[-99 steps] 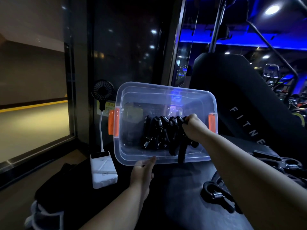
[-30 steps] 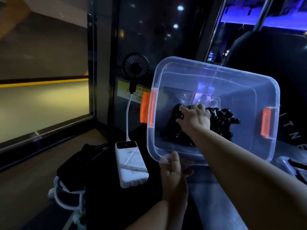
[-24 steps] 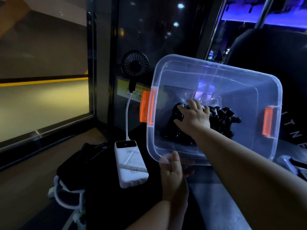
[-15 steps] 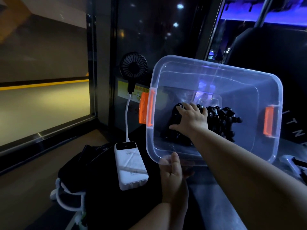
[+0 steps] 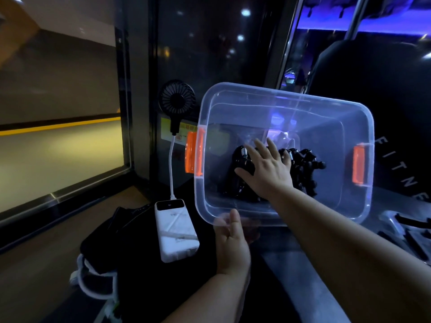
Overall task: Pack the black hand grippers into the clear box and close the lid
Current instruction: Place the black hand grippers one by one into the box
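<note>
The fingers (image 5: 258, 148) of the right hand (image 5: 268, 176) lie straight and spread, palm down, pressed flat on the heap of black hand grippers (image 5: 305, 164) without curling round any of them. The heap sits at the middle of the floor of the clear box (image 5: 291, 96), steel springs glinting among the black handles. A few handles stick out toward 3 o'clock from under the hand.

The box is tipped up, its open mouth facing the camera. An orange latch (image 5: 194, 157) hangs on the short wall at 9 o'clock, a second orange latch (image 5: 359, 165) at 3 o'clock. The left hand (image 5: 233, 250) grips the near rim at 6 o'clock: the thumb (image 5: 234, 220) lies over the rim, and the other fingers show blurred through the plastic beneath it. Below is a dark tabletop (image 5: 314, 287).

Just beside the box, at its 8 o'clock, a white power bank (image 5: 175, 234) lies flat. A small black fan (image 5: 177, 99) rises from it on a white stalk to about 10 o'clock of the box.
</note>
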